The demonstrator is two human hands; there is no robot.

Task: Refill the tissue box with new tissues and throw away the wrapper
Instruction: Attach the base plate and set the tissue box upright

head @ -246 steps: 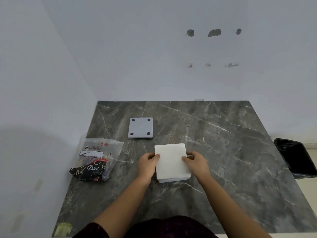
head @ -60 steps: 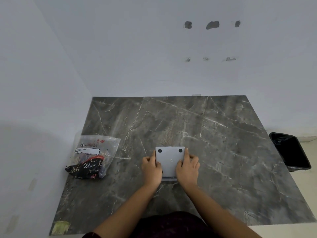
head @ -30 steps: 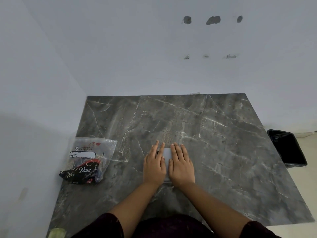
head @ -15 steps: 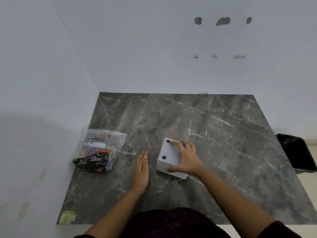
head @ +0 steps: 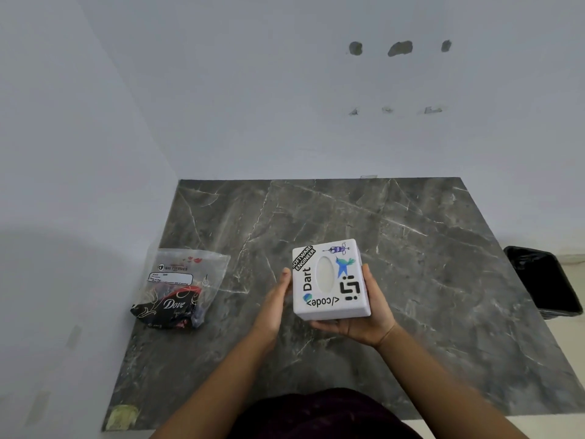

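A white square tissue box [head: 329,280] covered in stickers is held above the marble table [head: 427,280], its top face with the oval slot turned up toward me. My right hand [head: 364,321] cups it from below and along its right side. My left hand [head: 275,305] rests flat against its left side. White tissue shows inside the slot. The clear plastic wrapper [head: 182,286], with a black and red printed part, lies crumpled on the table to the left.
A black lined bin [head: 544,280] stands on the floor past the table's right edge. White walls close off the table's far and left sides. A yellowish scrap [head: 122,416] sits at the near left corner.
Both hands pressed the grey base onto the upside-down box. Then my right hand tipped the box over and lifted it, so the slot side now faces up, and my left hand joined at its side.
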